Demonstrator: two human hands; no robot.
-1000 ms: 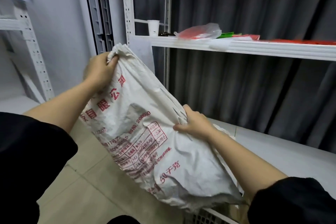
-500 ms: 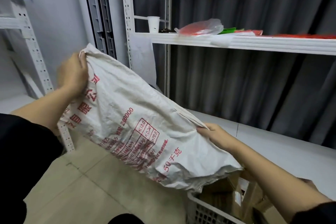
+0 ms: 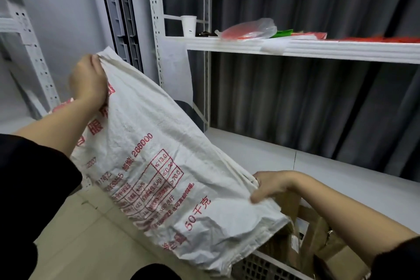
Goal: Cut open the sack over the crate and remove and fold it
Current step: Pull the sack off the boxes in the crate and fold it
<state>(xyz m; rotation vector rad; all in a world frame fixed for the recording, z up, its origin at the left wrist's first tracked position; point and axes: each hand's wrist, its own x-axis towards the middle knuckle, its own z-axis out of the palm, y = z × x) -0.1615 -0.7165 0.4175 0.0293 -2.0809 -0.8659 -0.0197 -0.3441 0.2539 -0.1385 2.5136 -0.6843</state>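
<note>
Stage: we judge the cutting finished and the removal nearly so; the sack [image 3: 159,166] hangs slack and flat between our hands, which suggests it is empty.
Sack position: we hold it up in the air, slanting from upper left down to lower right, with its lower right corner drooping over the near corner of the crate [image 3: 268,266].
Left hand: our left hand [image 3: 88,79] grips the bunched upper corner of the sack, fingers curled round the cloth.
Right hand: our right hand [image 3: 266,185] pinches the gathered right edge of the sack, thumb under and fingers over the folds.
Done so far: the sack is lifted up from the crate; we cannot see the cut edge itself, so where it was opened we cannot tell.
Left to do: we still have to draw the lower corner clear of the crate and fold the sack; no fold is made yet beyond the pleats bunched at our right hand.
Crate: a pale slotted plastic crate at the lower right, only partly in view.
Crate contents: brown cardboard boxes [image 3: 318,229] stand packed inside it; what else lies under them is hidden.
Shelf: a white shelf [image 3: 318,49] above carries a white paper cup [image 3: 188,26] and a clear plastic bag [image 3: 250,30] with something red inside.
Cup contents: we cannot see into the cup.
Next move: we judge it calls for bringing the two held ends together to start the first fold, keeping the sack clear of the boxes.
</note>
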